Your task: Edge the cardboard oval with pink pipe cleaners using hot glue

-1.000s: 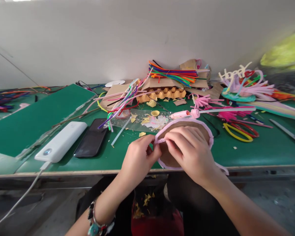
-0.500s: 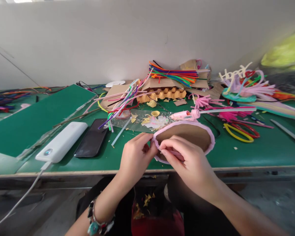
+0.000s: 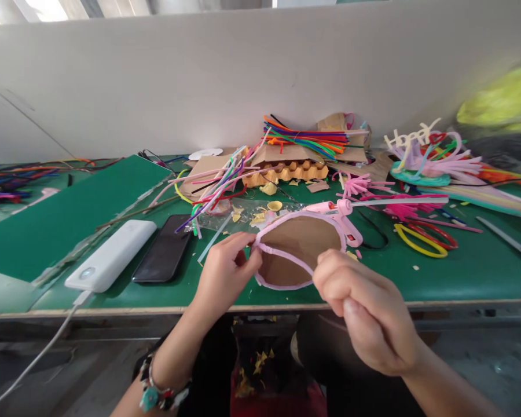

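A brown cardboard disc (image 3: 301, 234) with a fuzzy lilac rim tilts above the table's front edge. My left hand (image 3: 228, 269) is closed in a pinch on the disc's left rim. From that spot a lilac pipe cleaner (image 3: 290, 259) runs across the front of the disc to my right hand (image 3: 367, 313), whose curled fingers grip its other end. Just behind the disc lies a pink glue gun (image 3: 345, 220) with a translucent glue stick in it. The disc's right edge is partly hidden behind my right hand.
Left on the green table (image 3: 243, 296) lie a white power bank (image 3: 113, 255) with cable and a black phone (image 3: 162, 249). Behind are loose pipe cleaners (image 3: 217, 185), an egg carton (image 3: 290, 172) and yellowish scraps. A blade-like metal tool (image 3: 506, 237) lies at right.
My right hand has moved right, away from the left rim, drawing the lilac pipe cleaner out across the disc. The disc has shifted left with my left hand, uncovering the glue gun's handle.
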{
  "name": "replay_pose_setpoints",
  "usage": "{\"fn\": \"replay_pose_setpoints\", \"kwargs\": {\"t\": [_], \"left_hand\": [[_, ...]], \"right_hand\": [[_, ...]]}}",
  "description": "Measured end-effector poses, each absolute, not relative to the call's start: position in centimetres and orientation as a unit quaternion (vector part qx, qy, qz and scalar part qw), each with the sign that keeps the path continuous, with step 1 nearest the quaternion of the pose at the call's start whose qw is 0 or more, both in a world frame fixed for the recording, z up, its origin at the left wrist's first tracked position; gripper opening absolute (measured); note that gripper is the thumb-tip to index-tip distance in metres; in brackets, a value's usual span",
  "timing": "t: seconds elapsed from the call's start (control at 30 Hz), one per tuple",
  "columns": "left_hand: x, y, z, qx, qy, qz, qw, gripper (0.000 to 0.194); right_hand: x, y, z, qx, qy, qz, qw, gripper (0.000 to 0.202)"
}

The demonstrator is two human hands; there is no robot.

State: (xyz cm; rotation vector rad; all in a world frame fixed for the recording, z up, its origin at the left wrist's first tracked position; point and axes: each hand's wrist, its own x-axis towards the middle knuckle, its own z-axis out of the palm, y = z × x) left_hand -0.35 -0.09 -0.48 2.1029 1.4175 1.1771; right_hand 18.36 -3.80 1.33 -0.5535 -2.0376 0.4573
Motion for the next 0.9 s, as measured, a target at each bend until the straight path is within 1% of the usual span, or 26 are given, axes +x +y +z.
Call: {"fn": "replay_pose_setpoints", "kwargs": {"t": [0.13,0.23,0.3,0.37,0.43,0.5,0.53,0.6,0.63,0.67,0.73,0.8,0.9], "left_hand": [[-1.2,0.2,-0.3,0.740,0.508,0.404,0.178,0.015],[-1.5,0.3,-0.3,0.732,0.516,0.392,0.210,0.015],[-1.6,0.3,-0.3,0.727,0.520,0.386,0.228,0.015],[-1.6,0.3,-0.3,0.720,0.526,0.382,0.243,0.014],[-1.7,0.3,-0.4,0.715,0.530,0.379,0.255,0.013],[-1.7,0.3,-0.4,0.712,0.532,0.373,0.265,0.012],[-1.7,0.4,-0.5,0.711,0.533,0.370,0.270,0.011],[-1.7,0.4,-0.5,0.709,0.532,0.369,0.281,0.011],[-1.7,0.4,-0.5,0.709,0.529,0.369,0.286,0.012],[-1.6,0.3,-0.5,0.709,0.526,0.370,0.291,0.012],[-1.4,0.2,-0.5,0.709,0.523,0.370,0.294,0.012],[-1.2,0.1,-0.5,0.710,0.523,0.368,0.295,0.013],[-0.9,-0.1,-0.6,0.713,0.528,0.367,0.279,0.014]], "right_hand": [[18.3,-3.4,1.3,-0.238,-0.852,0.225,0.408,0.015],[18.6,-3.0,1.4,-0.237,-0.869,0.203,0.384,0.027],[19.3,-2.6,1.2,-0.235,-0.868,0.184,0.397,0.039],[20.2,-1.8,0.9,-0.275,-0.840,0.168,0.437,0.045],[21.5,-0.6,0.2,-0.368,-0.785,0.131,0.481,0.042],[22.9,0.8,-0.6,-0.473,-0.721,0.044,0.504,0.039],[23.6,1.5,-1.1,-0.526,-0.688,-0.008,0.500,0.034],[24.9,2.9,-2.2,-0.579,-0.635,-0.089,0.504,0.019],[25.4,3.6,-2.7,-0.594,-0.626,-0.113,0.492,0.018],[25.9,4.2,-3.2,-0.605,-0.627,-0.130,0.473,0.022],[26.3,5.2,-4.2,-0.612,-0.653,-0.118,0.431,0.029],[26.2,5.9,-4.9,-0.608,-0.681,-0.083,0.399,0.027],[25.7,6.3,-5.1,-0.606,-0.692,-0.055,0.389,0.021]]}}
